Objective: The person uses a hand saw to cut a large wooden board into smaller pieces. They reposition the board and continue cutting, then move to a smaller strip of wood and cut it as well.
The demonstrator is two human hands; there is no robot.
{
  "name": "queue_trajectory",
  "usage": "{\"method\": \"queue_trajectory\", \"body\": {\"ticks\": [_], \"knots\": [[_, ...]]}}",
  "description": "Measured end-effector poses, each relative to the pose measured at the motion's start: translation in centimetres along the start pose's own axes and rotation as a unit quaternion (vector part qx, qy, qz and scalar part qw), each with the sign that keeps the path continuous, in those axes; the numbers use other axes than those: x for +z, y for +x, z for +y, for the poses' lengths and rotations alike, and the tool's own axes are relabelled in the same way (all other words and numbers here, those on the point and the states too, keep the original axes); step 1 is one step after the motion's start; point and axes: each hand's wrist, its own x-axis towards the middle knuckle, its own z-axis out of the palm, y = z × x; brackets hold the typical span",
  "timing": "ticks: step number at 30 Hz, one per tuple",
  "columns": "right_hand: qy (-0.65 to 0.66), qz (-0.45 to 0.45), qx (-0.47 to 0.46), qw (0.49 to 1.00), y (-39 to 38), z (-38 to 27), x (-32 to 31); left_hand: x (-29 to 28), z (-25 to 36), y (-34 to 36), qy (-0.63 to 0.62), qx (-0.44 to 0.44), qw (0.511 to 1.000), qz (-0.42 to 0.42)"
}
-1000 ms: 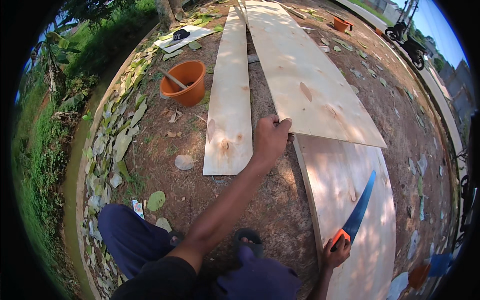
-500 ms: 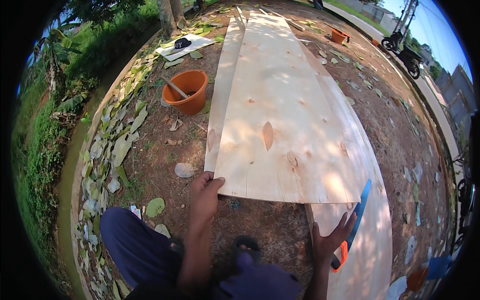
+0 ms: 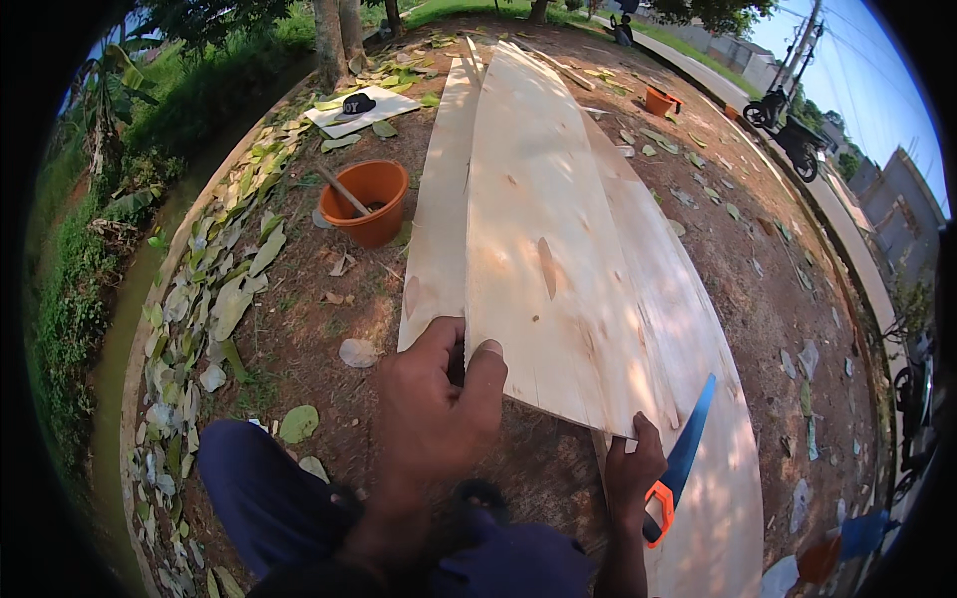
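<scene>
1. sunlit brown earth with scattered leaves surrounds the work.
2. left hand grips the upper board by its near left edge, thumb on top; right hand pinches its near right corner.
3. the upper board runs from near to far through the middle, between a left board and a right board, partly covering both in view.
4. handling it well probably means lifting both corners evenly, steering gently, and not trapping fingers between boards.
5. the saw lies on the right board, just beside the right hand; its teeth deserve clearance.
6. farther left stands an orange bucket.
</scene>
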Motion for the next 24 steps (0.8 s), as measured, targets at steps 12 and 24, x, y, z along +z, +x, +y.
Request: {"method": "queue_trajectory", "body": {"ticks": [12,24], "knots": [[0.119,-0.123,0.027,0.985,-4.6,-3.3,1.5,3.2,8.6,0.2,0.155,0.365,0.915,-0.072],[0.177,-0.221,0.084,0.955,-5.6,-5.0,0.8,5.7,8.9,1.1,0.056,0.333,0.939,-0.072]]}}
